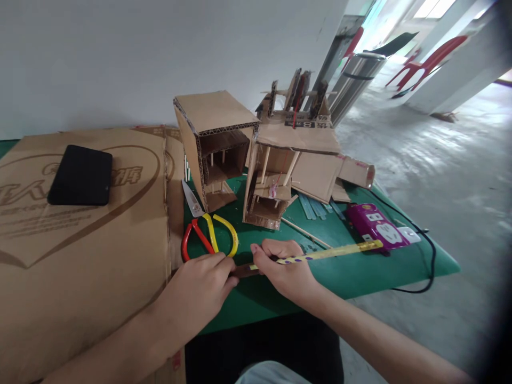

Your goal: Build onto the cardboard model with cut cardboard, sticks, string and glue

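Yellow pencil (328,253) lies low over the green surface (360,274), gripped near its tip by the right hand (286,269) — fingers clenched around it. Left hand (200,290) presses a small brown strip (245,270) flat, fingers curled on it, just beside the right hand. Red-and-yellow scissors (206,226) rest just behind — near the cardboard model (256,154) and purple power strip (376,224)

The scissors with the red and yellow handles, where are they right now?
In the head view, the scissors lie on the green mat, just beyond the left hand, between the flat cardboard sheet and the cardboard model.
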A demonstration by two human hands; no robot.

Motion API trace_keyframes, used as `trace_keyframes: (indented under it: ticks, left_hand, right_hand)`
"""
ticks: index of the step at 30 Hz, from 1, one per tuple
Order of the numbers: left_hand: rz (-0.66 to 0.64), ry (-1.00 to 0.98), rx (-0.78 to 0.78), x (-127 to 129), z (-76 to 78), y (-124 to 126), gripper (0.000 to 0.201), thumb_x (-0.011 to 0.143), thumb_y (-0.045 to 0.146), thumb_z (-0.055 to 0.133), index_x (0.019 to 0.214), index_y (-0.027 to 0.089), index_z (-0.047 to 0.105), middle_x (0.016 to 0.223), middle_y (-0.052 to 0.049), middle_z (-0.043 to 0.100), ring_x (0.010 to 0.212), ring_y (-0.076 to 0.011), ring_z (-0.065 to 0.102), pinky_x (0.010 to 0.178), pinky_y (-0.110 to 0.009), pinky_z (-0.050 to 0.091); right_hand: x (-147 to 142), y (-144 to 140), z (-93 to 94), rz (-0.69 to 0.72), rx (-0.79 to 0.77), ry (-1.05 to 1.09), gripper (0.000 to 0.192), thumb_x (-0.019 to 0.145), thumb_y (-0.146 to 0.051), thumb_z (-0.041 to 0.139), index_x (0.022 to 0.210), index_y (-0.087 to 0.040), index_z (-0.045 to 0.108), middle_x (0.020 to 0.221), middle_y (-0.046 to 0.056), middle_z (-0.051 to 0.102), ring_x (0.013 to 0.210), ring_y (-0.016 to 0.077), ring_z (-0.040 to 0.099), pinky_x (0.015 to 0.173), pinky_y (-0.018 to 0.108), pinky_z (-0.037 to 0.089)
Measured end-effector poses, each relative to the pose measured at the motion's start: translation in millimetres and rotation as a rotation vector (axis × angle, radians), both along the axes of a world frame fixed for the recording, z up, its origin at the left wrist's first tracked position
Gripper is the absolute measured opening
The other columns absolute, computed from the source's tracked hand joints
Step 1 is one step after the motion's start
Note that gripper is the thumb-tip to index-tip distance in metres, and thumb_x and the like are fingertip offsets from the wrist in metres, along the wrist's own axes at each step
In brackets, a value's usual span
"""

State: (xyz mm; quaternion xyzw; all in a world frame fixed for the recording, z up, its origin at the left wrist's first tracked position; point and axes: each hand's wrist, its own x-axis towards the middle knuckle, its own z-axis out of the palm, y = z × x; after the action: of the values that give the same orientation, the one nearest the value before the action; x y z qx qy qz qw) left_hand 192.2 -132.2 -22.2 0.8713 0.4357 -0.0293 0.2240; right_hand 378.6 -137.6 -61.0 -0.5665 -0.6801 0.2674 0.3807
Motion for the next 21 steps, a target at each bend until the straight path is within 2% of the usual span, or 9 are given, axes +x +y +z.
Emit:
trace_keyframes:
  ticks: [5,12,17,21]
  left_hand:
    - [-0.007,0.002,0.023,0.2,-1.8,-1.2,0.010,0.095,0.018,0.057,0.093,0.015,0.066,0.095,-0.006,0.073,0.089,-0.0269,0.071,0.078,-0.043,0.059]
    - [-0.006,-0.001,0.051,-0.3,0.1,-1.3,0.008,0.093,0.015,0.059,0.090,0.016,0.066,0.092,-0.004,0.073,0.087,-0.0248,0.072,0.076,-0.039,0.059]
    - [-0.014,-0.001,0.054,1.7,1.2,-1.0,0.009,0.095,0.016,0.058,0.091,0.015,0.066,0.092,-0.004,0.073,0.086,-0.0251,0.072,0.076,-0.040,0.059]
    - [-0.007,0.011,0.030,2.0,1.4,-1.2,0.009,0.094,0.015,0.057,0.094,0.015,0.066,0.094,-0.005,0.073,0.089,-0.0255,0.072,0.078,-0.042,0.059]
  right_hand:
    - [-1.4,0.9,-1.1,-0.025,-0.002,-0.024,0.046,0.091,-0.033,0.047,0.052,-0.023,0.025,0.045,-0.005,0.034,0.045,0.0090,0.028,0.045,0.026,0.022]
    - [-0.5,0.9,-4.7,-0.013,0.013,-0.031,0.047,0.090,-0.034,0.048,0.053,-0.022,0.023,0.048,-0.006,0.027,0.047,0.0083,0.024,0.046,0.025,0.021]
    - [-0.6,1.3,-4.2,-0.027,-0.001,-0.040,0.046,0.090,-0.035,0.047,0.052,-0.021,0.027,0.047,-0.005,0.032,0.047,0.0083,0.028,0.047,0.025,0.022]
    - [-0.6,1.2,-4.0,-0.025,-0.008,-0.050,0.047,0.089,-0.036,0.047,0.051,-0.021,0.024,0.046,-0.006,0.029,0.046,0.0081,0.026,0.046,0.025,0.021]
